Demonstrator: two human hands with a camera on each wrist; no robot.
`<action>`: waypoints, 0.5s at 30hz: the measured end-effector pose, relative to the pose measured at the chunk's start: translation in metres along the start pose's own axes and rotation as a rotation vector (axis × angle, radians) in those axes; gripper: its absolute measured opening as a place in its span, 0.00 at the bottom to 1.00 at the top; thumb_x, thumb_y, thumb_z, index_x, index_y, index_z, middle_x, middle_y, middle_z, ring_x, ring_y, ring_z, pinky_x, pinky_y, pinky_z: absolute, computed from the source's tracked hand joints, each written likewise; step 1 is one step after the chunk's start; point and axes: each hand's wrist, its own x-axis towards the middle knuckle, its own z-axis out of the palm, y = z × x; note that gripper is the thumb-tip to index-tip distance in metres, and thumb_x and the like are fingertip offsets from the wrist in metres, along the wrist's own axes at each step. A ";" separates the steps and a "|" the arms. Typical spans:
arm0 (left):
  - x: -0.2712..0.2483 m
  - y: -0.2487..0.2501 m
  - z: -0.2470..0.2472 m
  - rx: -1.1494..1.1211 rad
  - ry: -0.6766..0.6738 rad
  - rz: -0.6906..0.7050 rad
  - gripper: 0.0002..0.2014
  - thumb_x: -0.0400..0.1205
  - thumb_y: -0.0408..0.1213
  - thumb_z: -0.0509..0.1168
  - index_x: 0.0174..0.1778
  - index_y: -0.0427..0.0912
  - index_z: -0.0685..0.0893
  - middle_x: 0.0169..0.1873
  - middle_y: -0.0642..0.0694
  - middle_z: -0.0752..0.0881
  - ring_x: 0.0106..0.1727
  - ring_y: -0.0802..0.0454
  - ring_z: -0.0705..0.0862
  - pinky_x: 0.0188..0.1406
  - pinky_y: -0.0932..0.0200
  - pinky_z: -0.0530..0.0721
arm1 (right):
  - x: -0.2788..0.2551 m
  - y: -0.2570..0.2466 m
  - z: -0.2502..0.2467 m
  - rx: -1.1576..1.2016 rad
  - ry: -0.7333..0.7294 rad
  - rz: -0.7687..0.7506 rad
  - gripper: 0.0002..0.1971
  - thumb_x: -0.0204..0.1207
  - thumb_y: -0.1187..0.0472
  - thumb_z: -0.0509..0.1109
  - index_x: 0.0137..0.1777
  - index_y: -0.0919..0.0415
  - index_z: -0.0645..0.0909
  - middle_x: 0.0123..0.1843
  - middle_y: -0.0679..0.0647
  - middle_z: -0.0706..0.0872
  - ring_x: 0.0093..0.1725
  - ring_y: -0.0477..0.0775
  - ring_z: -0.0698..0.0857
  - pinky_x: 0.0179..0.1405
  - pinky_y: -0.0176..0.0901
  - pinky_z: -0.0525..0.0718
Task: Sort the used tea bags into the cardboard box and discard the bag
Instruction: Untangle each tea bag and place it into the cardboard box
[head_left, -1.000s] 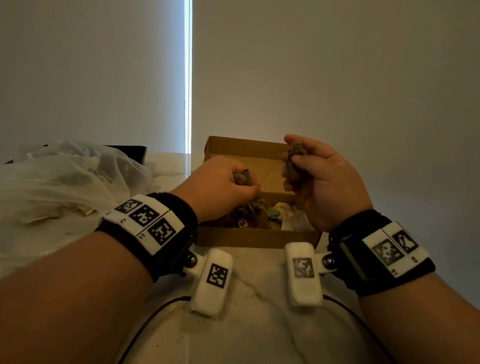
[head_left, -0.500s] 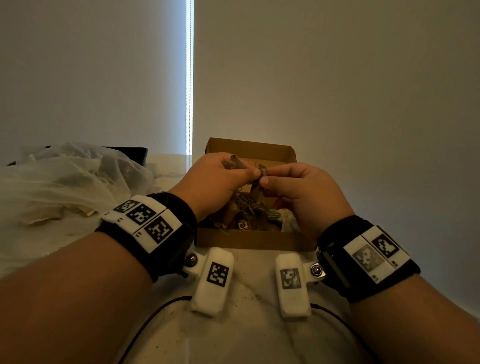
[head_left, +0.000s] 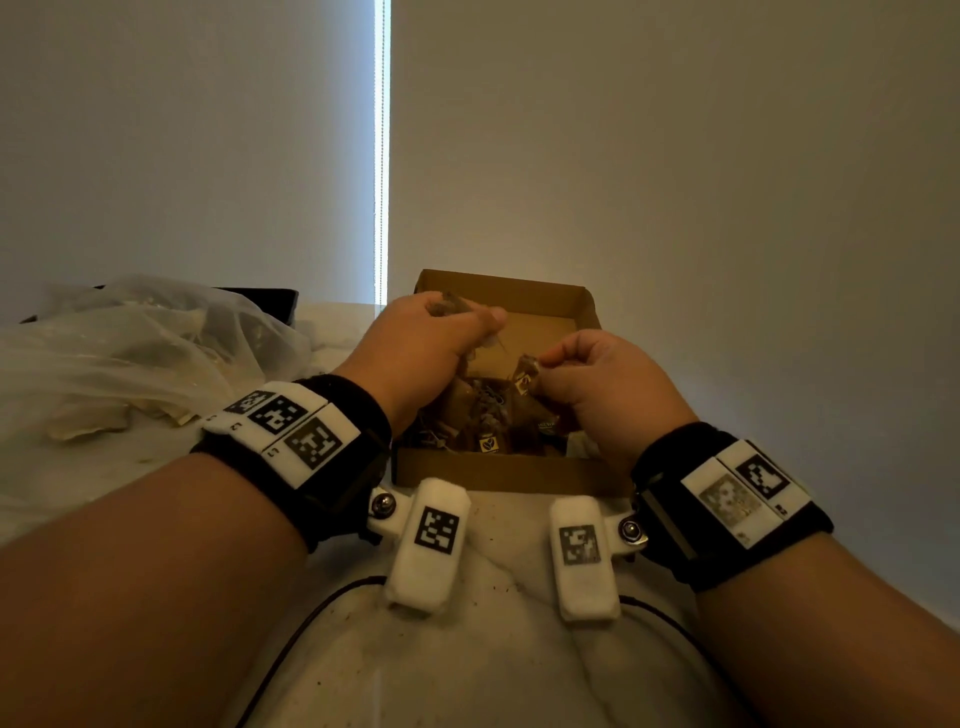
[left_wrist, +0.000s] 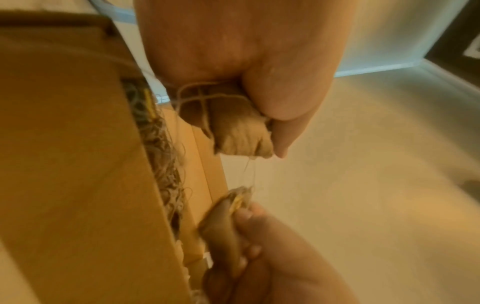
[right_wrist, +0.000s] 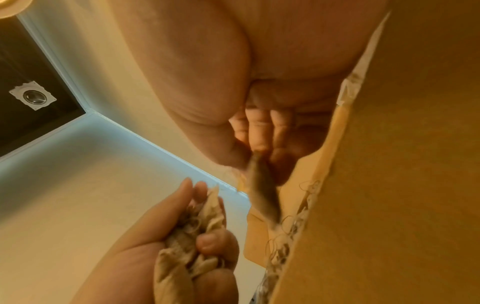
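1. A person's two bare hands work above an open cardboard box that sits on a pale marble table, just far of the wrist cameras.
2. The left hand is raised over the far left part of the box, fingers and thumb clenched around a crumpled brown tea bag; string is wound across the bag where it pokes out of the fist.
3. The right hand hovers over the right side of the box, thumb and fingertips pinching the top of a second, darker tea bag that hangs down toward the box interior.
4. A thin thread runs between the two bags in the left wrist view, so the pair are linked though the hands are apart.
5. Inside the box, a heap of used tea bags with tangled strings and small paper tags fills the near half; the far half shows bare cardboard floor.
6. To the left on the table lies a crumpled translucent plastic bag, well apart from the box, with pale scraps visible inside it; whether any are tea bags cannot be told.
7. Black straps with white coded markers wrap both wrists.
8. Plain light walls rise behind the table, split by a bright vertical strip.
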 end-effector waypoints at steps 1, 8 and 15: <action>0.001 -0.002 -0.002 -0.081 0.027 -0.038 0.10 0.81 0.47 0.73 0.50 0.44 0.89 0.40 0.48 0.88 0.38 0.53 0.84 0.34 0.57 0.83 | -0.001 -0.002 0.000 -0.092 -0.037 0.028 0.06 0.77 0.64 0.74 0.51 0.55 0.84 0.48 0.57 0.91 0.41 0.54 0.90 0.32 0.41 0.87; 0.006 -0.011 -0.015 -0.450 0.066 -0.167 0.11 0.81 0.47 0.72 0.51 0.43 0.88 0.39 0.50 0.89 0.30 0.58 0.79 0.25 0.66 0.79 | 0.004 -0.009 0.006 -0.484 -0.218 0.141 0.07 0.80 0.66 0.73 0.55 0.57 0.85 0.51 0.55 0.88 0.46 0.51 0.86 0.49 0.41 0.86; 0.007 -0.012 -0.013 -0.511 0.060 -0.202 0.11 0.83 0.49 0.70 0.47 0.44 0.87 0.38 0.50 0.87 0.29 0.59 0.78 0.20 0.67 0.77 | 0.007 -0.005 0.015 -0.765 -0.165 0.102 0.12 0.85 0.62 0.62 0.65 0.61 0.80 0.61 0.58 0.85 0.58 0.56 0.84 0.59 0.47 0.86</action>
